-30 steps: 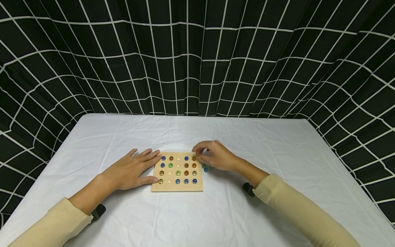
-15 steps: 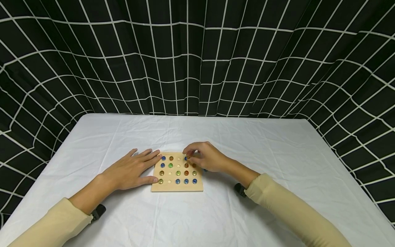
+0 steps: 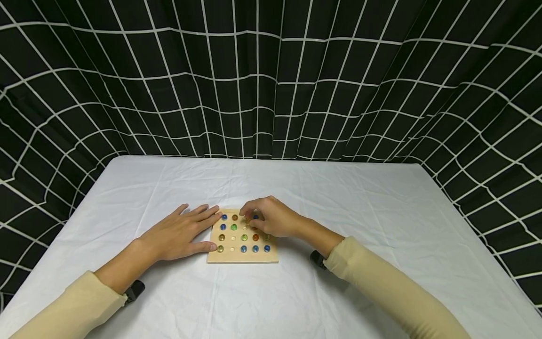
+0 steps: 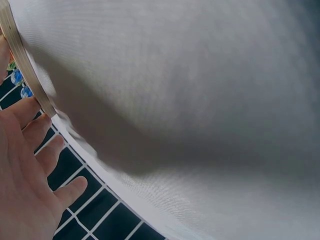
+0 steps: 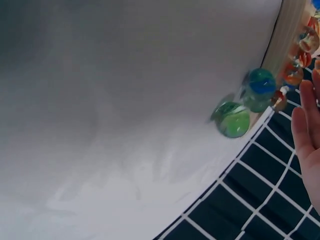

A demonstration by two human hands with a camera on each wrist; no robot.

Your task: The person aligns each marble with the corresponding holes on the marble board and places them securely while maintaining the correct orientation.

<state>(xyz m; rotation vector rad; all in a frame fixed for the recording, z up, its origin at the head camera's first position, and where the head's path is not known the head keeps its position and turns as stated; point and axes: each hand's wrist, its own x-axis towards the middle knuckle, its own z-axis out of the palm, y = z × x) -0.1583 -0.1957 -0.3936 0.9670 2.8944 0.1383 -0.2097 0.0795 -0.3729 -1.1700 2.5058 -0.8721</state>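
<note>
A square pale wooden board (image 3: 241,257) lies on the white cloth, its round hollows mostly filled with blue, green, amber and orange glass marbles. Bare hollows show in the second column from the left. My left hand (image 3: 178,234) rests with spread fingers along the board's left edge, its thumb beside an amber marble (image 3: 220,248) at the near left corner. In the left wrist view its fingertips lie at the wooden edge (image 4: 27,60). Over the far row, my right hand (image 3: 275,217) pinches an amber marble (image 3: 247,220) above the third column. That hand hides several marbles at the board's right.
In the right wrist view, a loose green marble (image 5: 233,120) and blue-green marbles (image 5: 260,86) lie on the cloth just outside the board's side. A black curtain with white grid lines (image 3: 271,94) surrounds the table's back and sides.
My right hand has moved left, from the board's right edge to above the third column of the far row, carrying the amber marble. The left hand has stayed in place.
</note>
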